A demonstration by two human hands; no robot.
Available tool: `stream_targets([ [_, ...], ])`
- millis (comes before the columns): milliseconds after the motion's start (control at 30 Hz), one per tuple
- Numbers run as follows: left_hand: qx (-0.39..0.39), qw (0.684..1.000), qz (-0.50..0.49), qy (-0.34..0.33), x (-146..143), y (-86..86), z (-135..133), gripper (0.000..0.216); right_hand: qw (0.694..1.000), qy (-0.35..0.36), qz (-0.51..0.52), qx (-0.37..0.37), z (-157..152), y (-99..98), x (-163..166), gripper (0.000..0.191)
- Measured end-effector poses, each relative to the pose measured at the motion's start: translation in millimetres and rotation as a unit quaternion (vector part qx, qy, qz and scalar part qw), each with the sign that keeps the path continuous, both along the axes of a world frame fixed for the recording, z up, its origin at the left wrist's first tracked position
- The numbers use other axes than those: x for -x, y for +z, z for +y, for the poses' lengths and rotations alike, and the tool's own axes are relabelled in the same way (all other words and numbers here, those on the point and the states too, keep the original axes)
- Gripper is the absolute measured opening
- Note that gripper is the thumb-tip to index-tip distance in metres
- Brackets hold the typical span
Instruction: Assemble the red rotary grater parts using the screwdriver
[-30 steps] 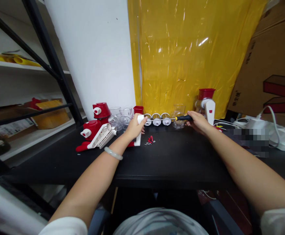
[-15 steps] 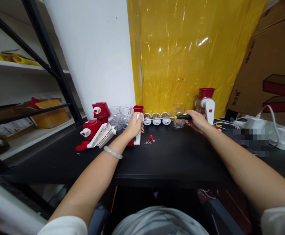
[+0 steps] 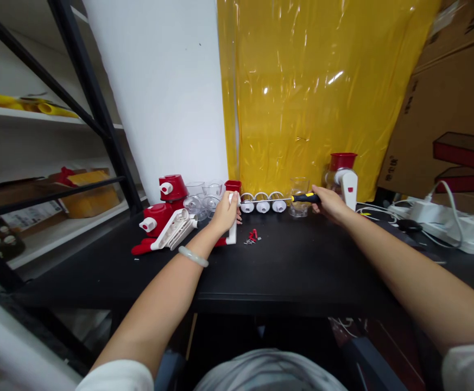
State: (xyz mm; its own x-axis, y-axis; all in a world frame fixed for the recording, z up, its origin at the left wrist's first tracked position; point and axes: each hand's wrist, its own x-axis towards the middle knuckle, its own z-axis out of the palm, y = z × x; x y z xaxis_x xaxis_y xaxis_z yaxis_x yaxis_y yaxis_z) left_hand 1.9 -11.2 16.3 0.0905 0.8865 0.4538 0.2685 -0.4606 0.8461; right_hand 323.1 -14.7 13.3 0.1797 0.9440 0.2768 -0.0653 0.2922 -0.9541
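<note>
So a white plastic piece is held upright on the black table by the left hand, with the fingers curled round its top edge. A screwdriver is gripped by its black-and-yellow handle in the right hand, fingers closed tight on it, well to the right of the white plastic piece. The shaft is kept level and pointed at the top of that piece, though whether the tip actually touches can't be made out behind the fingers. Some small red bits and screws are scattered just right of the piece's foot. Three white rollers are lined up behind it, under the shaft. A heap of red and white parts is piled to its left, and a pale bracelet is worn on the left wrist, nearer the camera.
</note>
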Motion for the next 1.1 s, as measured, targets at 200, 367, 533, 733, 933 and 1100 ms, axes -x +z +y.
stream_targets([
  [200, -0.018, 1.000, 0.014, -0.008, 0.0, -1.8, 0.2, 0.038, 0.987, 0.050, 0.155, -0.013, -11.5, -1.2, 11.1, 0.017],
  [367, -0.013, 1.000, 0.010, -0.015, -0.2, -2.3, 0.5, 0.039, 0.986, 0.042, 0.161, 0.002, -15.2, -12.6, 13.3, 0.031],
  [533, -0.010, 1.000, 0.022, -0.021, -1.4, -3.2, -0.2, 0.044, 0.995, 0.016, 0.100, -0.012, -18.7, -18.2, 8.3, 0.033],
  [733, -0.014, 0.999, 0.028, -0.029, -0.6, -5.1, 0.0, 0.042, 0.990, 0.029, 0.138, 0.026, -20.4, -21.1, 9.1, 0.024],
  [933, -0.012, 0.999, 0.030, -0.028, -1.3, -3.5, -1.8, 0.038, 0.989, 0.037, 0.138, 0.029, -21.0, -21.7, 9.0, 0.024],
  [1100, -0.008, 0.999, 0.037, -0.025, -2.1, -1.4, -5.2, 0.036, 0.990, 0.033, 0.136, 0.030, -23.0, -20.3, 9.7, 0.024],
])
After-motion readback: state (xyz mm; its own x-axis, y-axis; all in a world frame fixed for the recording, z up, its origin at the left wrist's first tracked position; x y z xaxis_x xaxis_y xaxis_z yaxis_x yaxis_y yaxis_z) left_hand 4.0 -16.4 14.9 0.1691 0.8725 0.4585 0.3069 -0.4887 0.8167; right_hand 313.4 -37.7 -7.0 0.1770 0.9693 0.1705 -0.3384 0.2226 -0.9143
